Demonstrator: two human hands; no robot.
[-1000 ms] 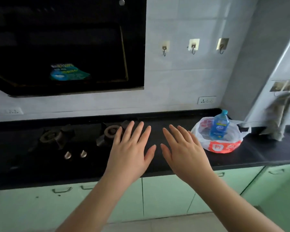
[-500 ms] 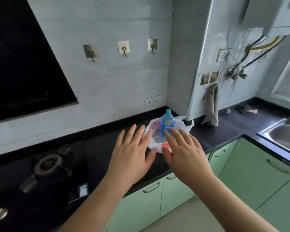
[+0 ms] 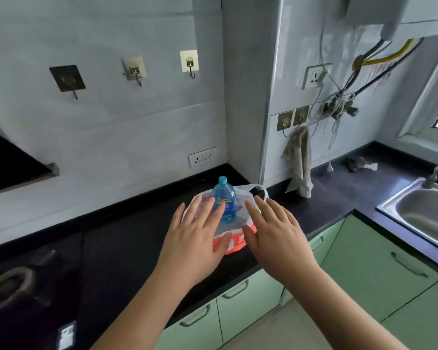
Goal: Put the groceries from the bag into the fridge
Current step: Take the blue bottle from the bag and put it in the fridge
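Reach toward grocery bag; nothing taken out yet.

Plastic bag (image 3: 234,242), white with a red band, sits on the dark countertop (image 3: 127,248) near its front edge, at 12 o'clock from the person. A blue bottle (image 3: 224,200) stands upright inside, cap above the bag mouth; one bag handle (image 3: 259,189) loops up at the bag's 1 o'clock. Step judged: approach, before the first pick. Next move calls for spreading the bag mouth or closing fingers round the bottle, then carrying it to the fridge, which is not in view. Left hand (image 3: 197,238) at the bag's 8 o'clock, fingers straight and spread, holding nothing. Right hand (image 3: 276,231) at its 4 o'clock, likewise flat and empty. Contact with the bag cannot be told. Sink (image 3: 420,213) at 3 o'clock, well apart.
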